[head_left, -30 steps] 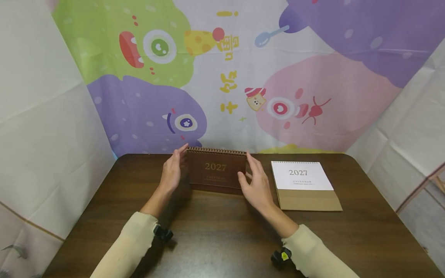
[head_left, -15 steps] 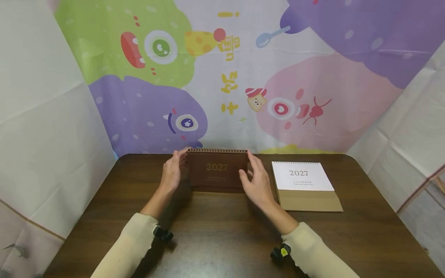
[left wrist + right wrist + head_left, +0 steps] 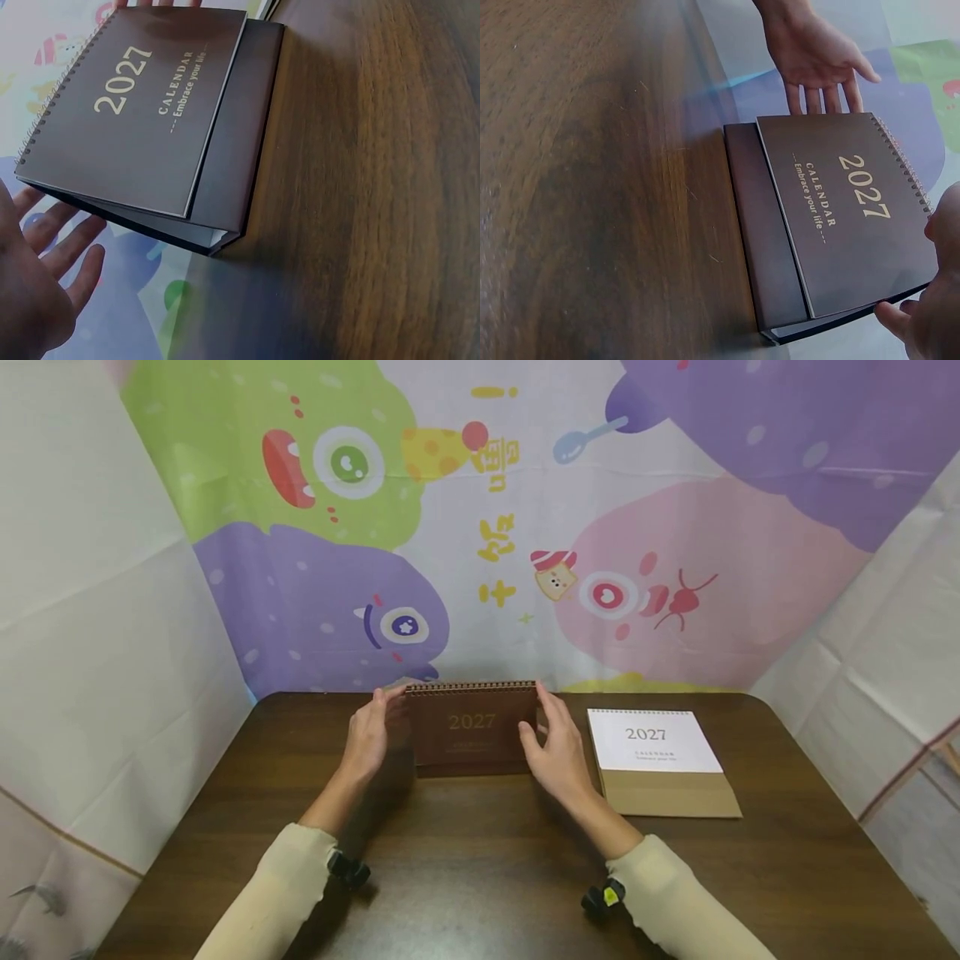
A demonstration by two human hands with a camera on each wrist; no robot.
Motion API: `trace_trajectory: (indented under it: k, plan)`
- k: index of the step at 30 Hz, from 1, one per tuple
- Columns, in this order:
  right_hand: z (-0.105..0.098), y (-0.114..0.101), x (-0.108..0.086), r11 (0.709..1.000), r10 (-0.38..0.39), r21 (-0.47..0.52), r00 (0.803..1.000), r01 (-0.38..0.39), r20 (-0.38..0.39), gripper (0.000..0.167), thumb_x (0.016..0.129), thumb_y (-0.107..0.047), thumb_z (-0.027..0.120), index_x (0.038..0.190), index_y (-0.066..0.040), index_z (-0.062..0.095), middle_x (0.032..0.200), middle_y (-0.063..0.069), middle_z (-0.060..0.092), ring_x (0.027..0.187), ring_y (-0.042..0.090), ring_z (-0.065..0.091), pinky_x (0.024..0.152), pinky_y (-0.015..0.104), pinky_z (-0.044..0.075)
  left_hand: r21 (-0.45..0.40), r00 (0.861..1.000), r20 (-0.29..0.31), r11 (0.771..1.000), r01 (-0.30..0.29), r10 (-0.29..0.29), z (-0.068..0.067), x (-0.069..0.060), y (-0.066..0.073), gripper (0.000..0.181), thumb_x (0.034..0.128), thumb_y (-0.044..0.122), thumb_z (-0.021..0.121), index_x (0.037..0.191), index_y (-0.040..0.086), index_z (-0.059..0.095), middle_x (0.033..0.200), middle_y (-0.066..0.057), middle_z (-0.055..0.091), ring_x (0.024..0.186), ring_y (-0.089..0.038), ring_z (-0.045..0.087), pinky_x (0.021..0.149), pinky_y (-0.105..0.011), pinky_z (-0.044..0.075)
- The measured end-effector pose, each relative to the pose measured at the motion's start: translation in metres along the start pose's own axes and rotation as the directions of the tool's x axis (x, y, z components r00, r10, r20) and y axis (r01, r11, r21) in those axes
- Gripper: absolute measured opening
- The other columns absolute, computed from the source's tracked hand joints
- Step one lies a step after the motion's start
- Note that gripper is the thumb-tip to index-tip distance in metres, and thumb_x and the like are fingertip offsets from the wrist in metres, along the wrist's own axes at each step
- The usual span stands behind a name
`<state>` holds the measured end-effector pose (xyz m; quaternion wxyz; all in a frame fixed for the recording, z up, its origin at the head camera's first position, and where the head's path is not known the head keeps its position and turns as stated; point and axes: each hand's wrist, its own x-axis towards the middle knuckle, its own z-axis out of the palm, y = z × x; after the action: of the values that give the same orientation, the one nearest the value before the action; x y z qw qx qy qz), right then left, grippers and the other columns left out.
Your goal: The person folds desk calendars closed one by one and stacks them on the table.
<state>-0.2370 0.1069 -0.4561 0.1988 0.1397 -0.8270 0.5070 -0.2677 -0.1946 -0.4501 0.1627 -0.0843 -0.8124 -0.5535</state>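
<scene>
A dark brown spiral-bound desk calendar (image 3: 472,743) marked 2027 stands tilted back on its base in the middle of the table, near the back. Beside its left end is my left hand (image 3: 367,739); in the left wrist view the fingers (image 3: 67,240) stretch out, their tips passing behind the calendar's edge. My right hand (image 3: 558,752) is at the opposite end, fingers extended along the side edge and thumb near the front face. The right wrist view shows its thumb and fingers (image 3: 896,319) by that edge, partly cut off by the frame.
To the right a second 2027 desk calendar (image 3: 648,743), white with a tan base, stands on the dark wooden table (image 3: 450,868). A cartoon-printed cloth (image 3: 487,643) hangs just behind the table's back edge, and pale cloth walls (image 3: 97,610) flank both sides.
The brown calendar has turned slightly: its left end has come a little nearer and its right end has gone back. Both hands have shifted only slightly with it.
</scene>
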Motion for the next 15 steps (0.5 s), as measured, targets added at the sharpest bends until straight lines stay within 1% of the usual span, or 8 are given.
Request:
trace_trajectory:
  k: [2,4,7,8,9,10,12,15]
  plan:
    - [-0.0006,0.0000,0.0002,1.000,0.007,0.012,1.000,-0.007,-0.002,0.071,0.108,-0.004,0.066,0.174,-0.006,0.039,0.170,0.025,0.051,0.156,0.047,0.054,0.112,0.058,0.063,-0.012,1.000,-0.019,1.000,-0.001,0.000,-0.0010,0.0008,-0.0011,0.054,0.1254,0.026,0.030,0.150,-0.002,0.069,0.144,-0.029,0.075,0.130,-0.045,0.077,0.106,-0.027,0.062]
    - [-0.0013,0.0002,0.0005,1.000,0.016,0.023,1.000,-0.016,-0.003,0.071,0.109,-0.003,0.065,0.175,-0.006,0.039,0.170,0.024,0.051,0.156,0.046,0.054,0.112,0.057,0.063,-0.043,0.999,-0.042,0.999,0.003,-0.005,-0.0020,0.0012,-0.0025,0.046,0.1239,0.023,0.040,0.148,0.000,0.071,0.141,-0.028,0.077,0.121,-0.029,0.082,0.097,-0.016,0.060]
    - [-0.0022,0.0004,0.0005,0.999,0.026,0.027,1.000,-0.026,0.003,0.072,0.109,-0.004,0.065,0.175,-0.006,0.037,0.172,0.023,0.050,0.156,0.045,0.054,0.112,0.055,0.063,-0.084,0.998,-0.055,0.996,0.004,-0.009,-0.0034,0.0005,-0.0043,0.037,0.1206,0.016,0.051,0.146,0.000,0.073,0.139,-0.027,0.079,0.108,-0.004,0.082,0.092,-0.013,0.060]
    - [-0.0025,0.0004,0.0005,0.999,0.029,0.025,1.000,-0.029,0.006,0.072,0.110,-0.004,0.064,0.176,-0.006,0.036,0.173,0.023,0.050,0.157,0.045,0.054,0.112,0.055,0.063,-0.088,0.999,-0.053,0.996,0.008,-0.013,-0.0036,-0.0001,-0.0048,0.036,0.1196,0.015,0.054,0.146,0.000,0.073,0.139,-0.027,0.079,0.105,0.000,0.081,0.091,-0.012,0.061]
    - [-0.0026,0.0006,0.0003,0.999,0.032,0.021,0.999,-0.032,0.010,0.072,0.110,-0.005,0.064,0.176,-0.007,0.035,0.174,0.023,0.049,0.158,0.045,0.054,0.111,0.054,0.064,-0.089,0.999,-0.046,0.996,0.010,-0.014,-0.0039,-0.0007,-0.0054,0.035,0.1187,0.013,0.056,0.146,0.000,0.073,0.140,-0.027,0.078,0.105,0.000,0.081,0.091,-0.012,0.061]
    - [-0.0028,0.0005,0.0000,0.999,0.034,0.018,0.999,-0.035,0.015,0.072,0.110,-0.006,0.064,0.177,-0.008,0.035,0.175,0.023,0.049,0.158,0.045,0.054,0.111,0.054,0.064,-0.088,0.999,-0.035,0.996,0.009,-0.012,-0.0041,-0.0015,-0.0057,0.035,0.1183,0.013,0.057,0.147,0.000,0.072,0.141,-0.027,0.078,0.106,-0.006,0.084,0.092,-0.012,0.061]
    - [-0.0030,0.0008,-0.0006,0.999,0.038,0.013,0.999,-0.038,0.025,0.073,0.111,-0.007,0.063,0.177,-0.009,0.034,0.176,0.023,0.047,0.159,0.045,0.053,0.111,0.053,0.064,-0.058,1.000,-0.016,0.998,0.004,-0.005,-0.0041,-0.0033,-0.0058,0.036,0.1182,0.014,0.057,0.148,0.001,0.072,0.143,-0.026,0.077,0.113,-0.022,0.086,0.093,-0.011,0.060]
    - [-0.0031,0.0008,-0.0011,0.999,0.043,0.013,0.998,-0.044,0.034,0.073,0.112,-0.008,0.063,0.178,-0.011,0.033,0.177,0.023,0.046,0.160,0.046,0.053,0.111,0.053,0.064,-0.016,1.000,0.014,1.000,-0.003,0.003,-0.0037,-0.0066,-0.0049,0.038,0.1196,0.016,0.055,0.151,0.001,0.069,0.147,-0.026,0.074,0.122,-0.045,0.081,0.096,-0.013,0.062]
